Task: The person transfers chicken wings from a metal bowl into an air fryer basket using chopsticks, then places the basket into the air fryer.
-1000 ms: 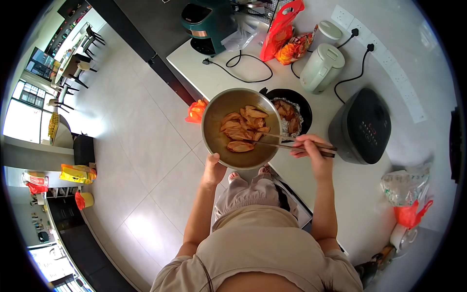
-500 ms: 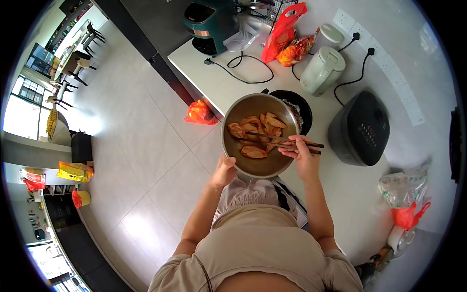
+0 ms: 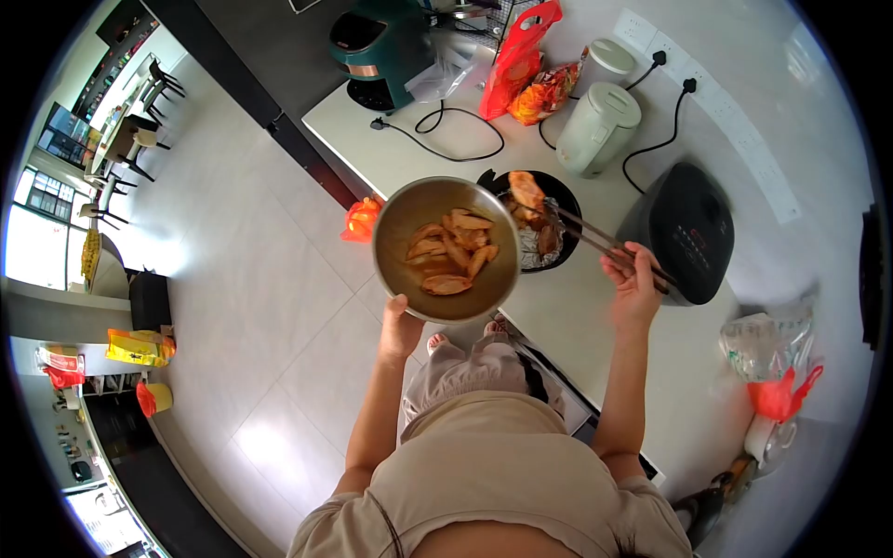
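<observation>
Centrally, a metal bowl (image 3: 398,216) is held tilted up toward the viewer, with several sauce-coated pieces of meat (image 3: 448,247) in its lower middle. The left hand (image 3: 400,331), at the bowl's bottom left edge, is clamped on the rim, thumb on top; its fingers are hidden underneath. Right of centre, the right hand (image 3: 634,279) is closed around a pair of wooden chopsticks (image 3: 595,231) near their back ends. Their tips, up and to the left, meet one larger piece of meat (image 3: 526,189) over a black round dish (image 3: 570,206) lined with crumpled foil (image 3: 541,249). More meat lies on the foil; whether the upper piece touches it, I cannot tell.

The dish sits on a pale worktop (image 3: 581,321), between the bowl and a black rice cooker (image 3: 693,228) at the right. A pale green kettle (image 3: 600,130) stands above, toward the upper right.

The meat is probably soft, light and slippery with sauce, so a pinch across its thick middle should suit it better than one at a thin end. The bowl looks stiff; a firm rim hold, kept fairly level, should keep the sauce in.
</observation>
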`<state>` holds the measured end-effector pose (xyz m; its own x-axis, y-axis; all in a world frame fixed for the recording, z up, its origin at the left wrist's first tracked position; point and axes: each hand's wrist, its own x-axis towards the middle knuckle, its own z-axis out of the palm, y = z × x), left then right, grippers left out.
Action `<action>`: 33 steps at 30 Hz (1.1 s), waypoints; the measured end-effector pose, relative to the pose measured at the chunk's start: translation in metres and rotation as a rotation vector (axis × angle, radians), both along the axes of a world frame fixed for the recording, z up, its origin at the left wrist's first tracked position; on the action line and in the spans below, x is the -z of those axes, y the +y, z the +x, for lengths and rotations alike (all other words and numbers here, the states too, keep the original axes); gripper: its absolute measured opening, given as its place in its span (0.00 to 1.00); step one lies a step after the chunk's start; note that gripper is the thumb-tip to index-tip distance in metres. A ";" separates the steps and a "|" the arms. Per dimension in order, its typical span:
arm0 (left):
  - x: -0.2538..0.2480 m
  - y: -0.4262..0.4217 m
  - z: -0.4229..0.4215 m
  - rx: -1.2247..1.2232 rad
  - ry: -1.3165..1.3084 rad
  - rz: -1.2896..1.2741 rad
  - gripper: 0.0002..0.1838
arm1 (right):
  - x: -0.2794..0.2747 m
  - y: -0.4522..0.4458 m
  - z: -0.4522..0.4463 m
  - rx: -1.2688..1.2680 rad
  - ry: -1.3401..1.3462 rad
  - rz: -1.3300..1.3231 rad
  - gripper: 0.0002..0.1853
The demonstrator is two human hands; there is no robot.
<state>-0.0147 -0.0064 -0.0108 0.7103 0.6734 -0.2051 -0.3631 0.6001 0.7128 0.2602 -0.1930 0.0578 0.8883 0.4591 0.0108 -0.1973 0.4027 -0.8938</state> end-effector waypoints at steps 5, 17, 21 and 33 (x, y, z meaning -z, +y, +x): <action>-0.001 0.007 -0.017 -0.077 0.023 0.019 0.47 | 0.016 -0.008 0.021 -0.009 -0.230 -0.352 0.15; 0.000 0.008 -0.027 -0.160 0.011 0.011 0.46 | 0.073 0.016 0.012 -0.407 -0.892 -0.566 0.07; -0.001 0.005 -0.025 -0.185 0.020 -0.015 0.47 | 0.062 0.007 0.015 -0.443 -0.925 -0.647 0.06; -0.009 0.004 -0.012 -0.098 0.002 0.003 0.47 | 0.089 0.017 0.011 -0.255 -0.650 -0.561 0.05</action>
<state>-0.0269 -0.0024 -0.0014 0.6404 0.7403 -0.2044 -0.4185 0.5595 0.7154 0.2717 -0.1758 -0.0314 0.6553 0.7309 0.1908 0.3931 -0.1143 -0.9124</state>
